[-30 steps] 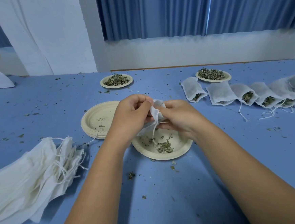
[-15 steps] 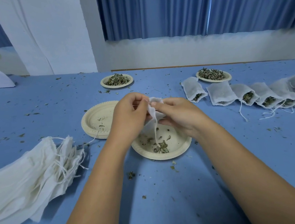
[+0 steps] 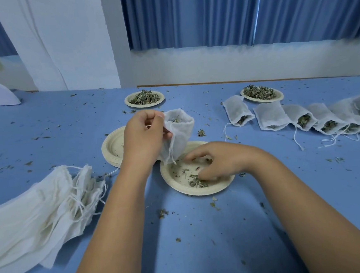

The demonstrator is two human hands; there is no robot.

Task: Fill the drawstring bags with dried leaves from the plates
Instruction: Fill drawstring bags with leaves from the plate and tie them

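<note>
On the blue bench [image 3: 204, 242], the left grip [image 3: 145, 139] pinches the drawstring bag [image 3: 181, 140] open by its rim, just beside the right grip [image 3: 219, 161], curled over dried leaves [image 3: 196, 182] on the plate [image 3: 200, 191] beneath it, hold unclear: gather a full pinch, then drop it centrally.

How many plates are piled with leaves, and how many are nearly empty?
Paper plates piled with dried leaves: 2
Paper plates nearly empty: 2
Total: 4 paper plates
</note>
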